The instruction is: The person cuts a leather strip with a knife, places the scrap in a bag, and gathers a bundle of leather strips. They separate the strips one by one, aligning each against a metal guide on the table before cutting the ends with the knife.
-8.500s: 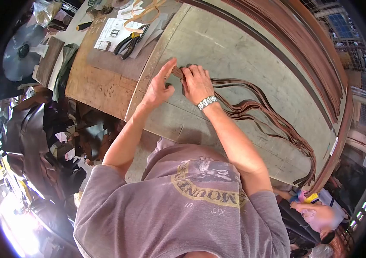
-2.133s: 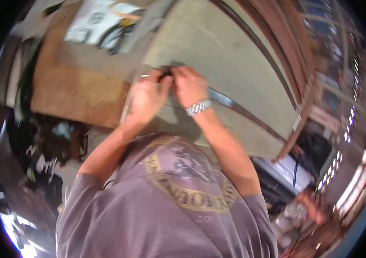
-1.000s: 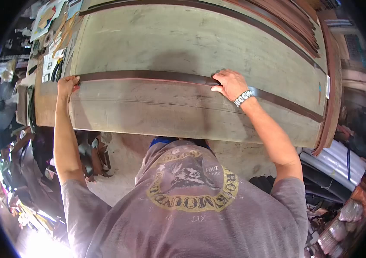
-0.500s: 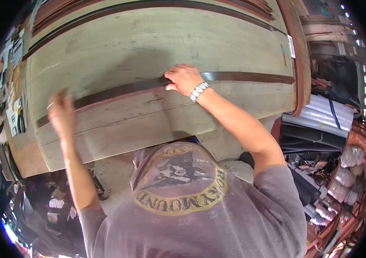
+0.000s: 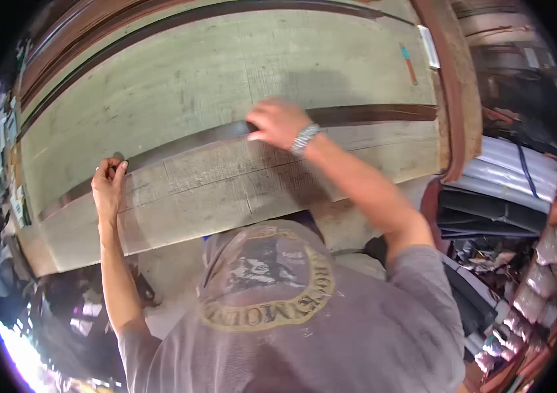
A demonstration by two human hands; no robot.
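Observation:
A long, dark brown leather-like strip [image 5: 187, 141] runs across the pale worktable [image 5: 180, 72], its surface shiny in the middle. Near its left end, my left hand [image 5: 109, 187] pinches the edge between thumb and fingers. Around the middle of the strip, my right hand [image 5: 280, 123], slightly blurred and wearing a metal bracelet [image 5: 305, 139] on the wrist, curls its fingers over the far edge with the thumb at the near edge. The fingertips hide a little of the strip.
More dark strips [image 5: 180, 25] lie along the table's far side. A thin blue-and-red tool [image 5: 409, 64] rests at the right, near a white block [image 5: 429, 47]. Rolls of sheet material [image 5: 511, 170] are stacked beyond the right edge. Wrapped bundles [image 5: 540, 278] stand lower right.
My left hand has come down onto the strip from a blurred motion and now pinches it. My right hand remains around the strip's middle. The whole view has shifted slightly.

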